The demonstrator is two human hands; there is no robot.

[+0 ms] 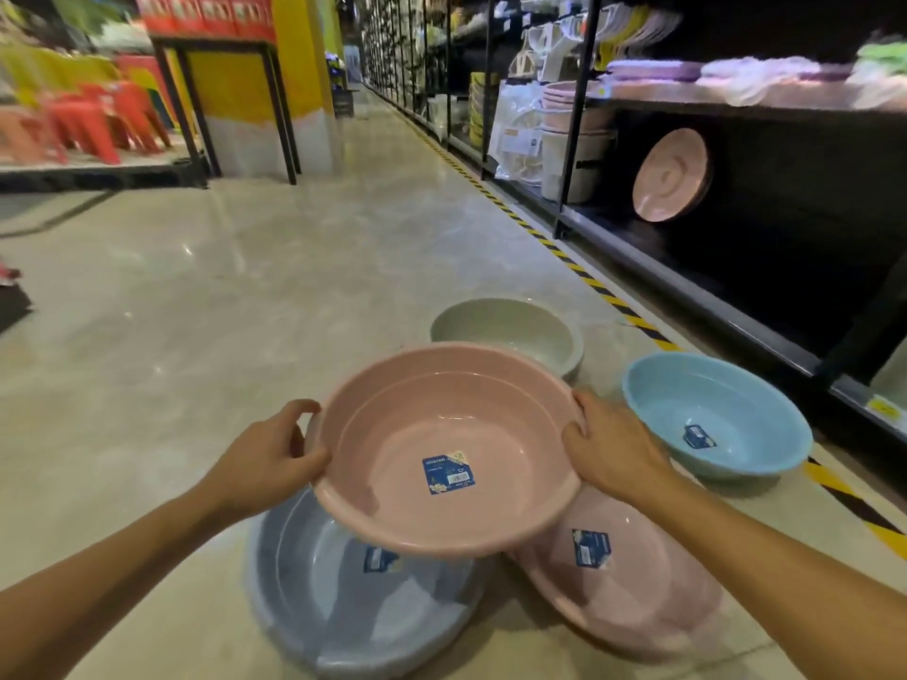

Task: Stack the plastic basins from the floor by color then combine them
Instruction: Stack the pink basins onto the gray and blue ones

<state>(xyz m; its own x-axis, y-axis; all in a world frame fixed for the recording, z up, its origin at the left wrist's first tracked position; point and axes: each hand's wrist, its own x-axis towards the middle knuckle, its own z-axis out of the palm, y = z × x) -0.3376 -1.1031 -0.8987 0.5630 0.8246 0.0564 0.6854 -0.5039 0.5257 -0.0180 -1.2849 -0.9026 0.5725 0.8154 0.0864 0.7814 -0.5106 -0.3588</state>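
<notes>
left hand (275, 454) grips the left rim of the held pink basin (491, 434), fingers curled over the edge. right hand (608, 449) grips the opposite rim, thumb on top and fingers wrapped under. both forearms extend from the lower corners of the view.

head view, task items: the held pink basin is raised clear of the floor (221, 287), upright and tilted slightly toward the camera. it hangs over the gap between two basins lying below it. a blue sticker (449, 472) sits on its inner base. the sticker shows a white barcode panel and small print, and the writing is too small to read.

on the floor at lower left lies a grey-blue basin (343, 606), partly covered by the held one, with a blue label (380, 560) that is blurred. at lower right lies a second pink basin (648, 601) with a blue label (591, 548), text not legible. further right stands a light blue basin (736, 409), apart from the others, with a blue label (698, 435) on its base, unreadable. behind the held basin sits a grey-green basin (500, 326). no sticker is visible in the part that shows.

surroundings: yellow-and-black hazard tape (579, 272) runs along the foot of dark shelving (736, 296) at right. a pink basin stands on edge on a lower shelf (670, 176). red plastic chairs (98, 125) are stacked at far left.
</notes>
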